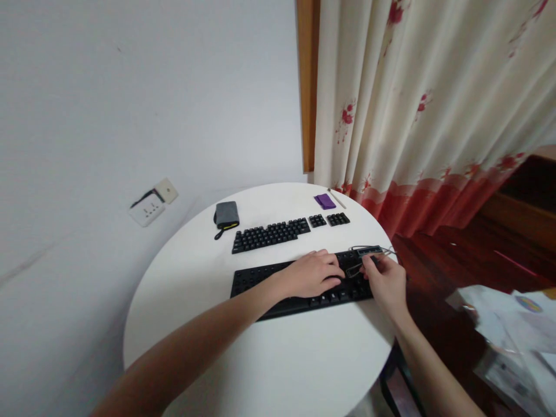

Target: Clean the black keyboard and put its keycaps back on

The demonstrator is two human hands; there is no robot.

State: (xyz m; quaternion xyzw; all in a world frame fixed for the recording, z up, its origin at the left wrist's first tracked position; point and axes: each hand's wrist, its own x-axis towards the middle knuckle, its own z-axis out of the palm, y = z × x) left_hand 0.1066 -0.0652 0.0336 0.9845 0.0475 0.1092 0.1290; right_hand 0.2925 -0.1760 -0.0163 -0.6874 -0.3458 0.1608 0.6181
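Note:
A black keyboard (256, 279), with many of its keycaps off, lies near the middle of the round white table. My left hand (313, 274) rests on it, fingers spread over the keys and gripping nothing. At the keyboard's right end, my right hand (386, 281) is closed in a pinch on a keycap puller (354, 270), whose thin wire loop points left toward my left fingers. Some keycaps remain along the keyboard's front edge. Behind it, loose black keycaps stand in groups: a large block (271, 234), a small one (317, 220) and another (338, 219).
On the white table (182, 307), a grey pouch (226, 215) sits at the back left. A folded purple cloth (325, 201) and a slim light brush-like stick (337, 198) lie at the back right. A wall socket (147, 209), a curtain (417, 116) and plastic bags (516, 330) surround the table.

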